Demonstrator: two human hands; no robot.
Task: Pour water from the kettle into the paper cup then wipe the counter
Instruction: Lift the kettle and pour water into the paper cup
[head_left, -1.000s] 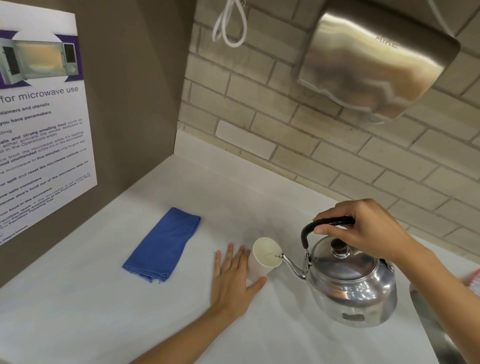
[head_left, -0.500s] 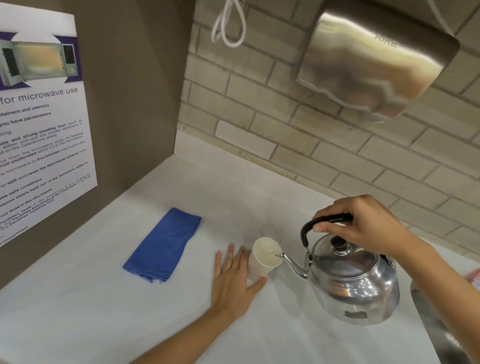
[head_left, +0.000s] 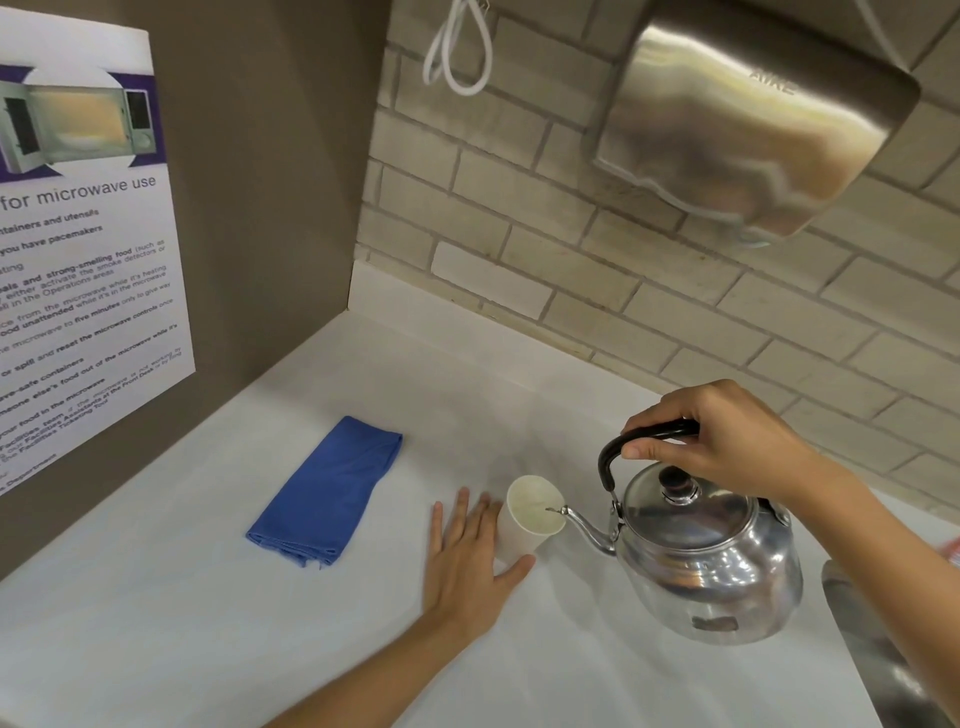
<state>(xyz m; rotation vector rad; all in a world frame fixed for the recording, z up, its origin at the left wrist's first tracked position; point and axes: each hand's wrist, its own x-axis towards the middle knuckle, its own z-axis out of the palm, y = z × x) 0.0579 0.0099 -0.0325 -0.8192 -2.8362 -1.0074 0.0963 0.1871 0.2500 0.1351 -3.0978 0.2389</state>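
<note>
White surface (head_left: 156, 597): right hand (head_left: 727, 436) gripping kettle (head_left: 711, 561) handle, spout over paper cup (head_left: 530, 514); left hand (head_left: 467, 556) flat-open, bracing cup; pouring underway, cloth (head_left: 327, 493) at 9 o'clock unused.

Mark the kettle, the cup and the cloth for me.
kettle (head_left: 711, 577), head view, shiny body.
cup (head_left: 535, 506), head view, inside of the mouth.
cloth (head_left: 330, 491), head view, middle of the fold.

Cloth (head_left: 328, 493) left of cup (head_left: 530, 512)
</note>
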